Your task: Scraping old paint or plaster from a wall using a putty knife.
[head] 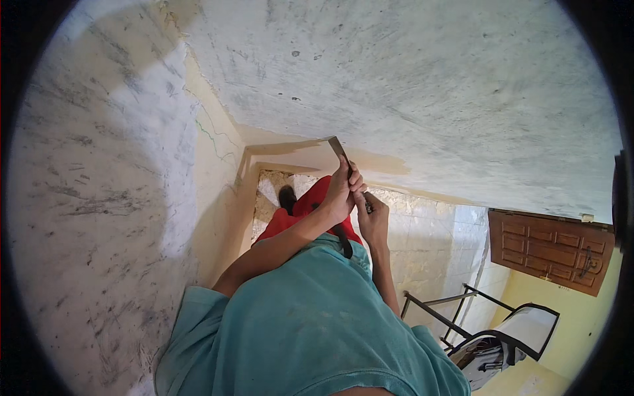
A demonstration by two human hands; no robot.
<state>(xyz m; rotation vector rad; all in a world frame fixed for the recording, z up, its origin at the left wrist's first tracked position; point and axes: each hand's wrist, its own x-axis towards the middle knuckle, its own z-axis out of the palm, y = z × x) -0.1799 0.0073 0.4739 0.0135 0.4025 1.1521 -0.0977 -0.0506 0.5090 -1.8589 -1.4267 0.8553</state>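
Observation:
My left hand (342, 190) is closed around a flat, dark metal blade (337, 147) that looks like a scraper or putty knife. Its wide end points up towards the wall (376, 89). Just right of it, my right hand (374, 213) has its fingers curled about a small dark thing that I cannot make out. Both hands are close together in front of my waist, over the red trousers. The wall's grey-white coat has dark smudges and small pits, with tan patches along its lower edge.
A second smudged wall (99, 198) meets the first in a corner at the left. Floor tiles (421, 222) run along the wall's foot. At the lower right stands a black-framed chair (460, 331) with things on its seat. Beyond it is a brown panelled wooden door (550, 250).

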